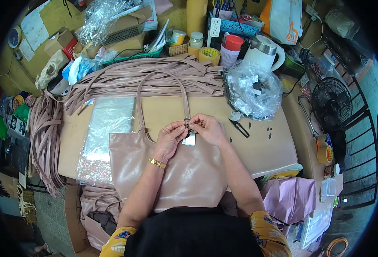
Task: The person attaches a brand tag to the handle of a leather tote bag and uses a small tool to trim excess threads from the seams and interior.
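A dusky pink handbag (189, 180) lies flat in front of me, its two-ended strap (140, 98) looped away from me. My left hand (172, 136) is closed in a pinch at the strap's right end, with a gold bracelet on the wrist. Opposite it, my right hand (207, 129) also pinches there, fingertips almost touching the left ones. Between them is a small dark piece, from which a white hang tag (189, 140) hangs over the bag's top edge. Fingers partly hide how the piece joins the strap. Black thread snips (239, 127) lie right of my right hand.
Long pink straps (154, 81) are heaped across the table's back, more (45, 137) draping off its left side. Clear plastic bags (107, 128) lie left of the handbag. A plastic-wrapped bundle (253, 92) and white kettle (262, 53) stand back right. Small dark pieces (270, 132) dot the table.
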